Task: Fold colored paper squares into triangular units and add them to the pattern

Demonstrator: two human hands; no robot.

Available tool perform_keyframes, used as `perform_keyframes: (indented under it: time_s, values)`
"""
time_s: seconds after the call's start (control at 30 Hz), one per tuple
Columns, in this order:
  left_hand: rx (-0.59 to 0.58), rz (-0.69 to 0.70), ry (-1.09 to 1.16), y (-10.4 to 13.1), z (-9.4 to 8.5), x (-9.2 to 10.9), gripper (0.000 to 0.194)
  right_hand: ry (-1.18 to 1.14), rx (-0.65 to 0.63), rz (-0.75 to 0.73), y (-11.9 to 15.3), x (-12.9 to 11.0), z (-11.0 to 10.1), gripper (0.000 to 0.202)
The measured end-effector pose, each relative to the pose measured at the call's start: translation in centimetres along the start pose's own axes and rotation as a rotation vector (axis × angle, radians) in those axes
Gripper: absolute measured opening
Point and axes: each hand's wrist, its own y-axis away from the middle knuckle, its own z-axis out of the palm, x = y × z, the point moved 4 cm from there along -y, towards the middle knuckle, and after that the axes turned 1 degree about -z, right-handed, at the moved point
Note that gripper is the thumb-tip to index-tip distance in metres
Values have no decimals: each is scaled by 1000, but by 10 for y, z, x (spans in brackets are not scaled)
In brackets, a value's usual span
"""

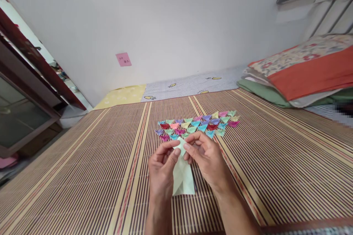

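Between the fingertips of both hands is a small folded piece of pale green paper (180,146). My left hand (164,159) pinches its left side with thumb and forefinger. On its right side, my right hand (203,154) grips it the same way. Below the fingers, a larger pale green paper sheet (184,178) with creases lies on the mat; whether it joins the held piece I cannot tell. Just beyond my hands, several small folded paper boats (197,124) in many colours stand in rows.
A striped bamboo mat (104,161) covers the bed. A folded orange and floral quilt (311,69) lies at the right on green cloth. The white wall behind carries a pink note (123,59). To the left stands a glass-fronted cabinet (24,110).
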Motion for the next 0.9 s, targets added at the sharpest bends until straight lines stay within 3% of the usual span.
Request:
perform_keyframes:
  time_s: [0.2, 0.47, 0.8, 0.9]
  values:
    - [-165, -20, 17, -4, -6, 2, 29, -50, -33, 9, 2, -6, 0, 12]
    - [-188, 51, -72, -5, -15, 7, 21, -43, -171, 111, 3, -7, -4, 19]
    - [-164, 204, -217, -3, -11, 15, 10, 112, -143, -39, 3, -14, -4, 6]
    - [-129, 215, -225, -2, -9, 15, 6, 159, -123, -99, 4, -18, -1, 11]
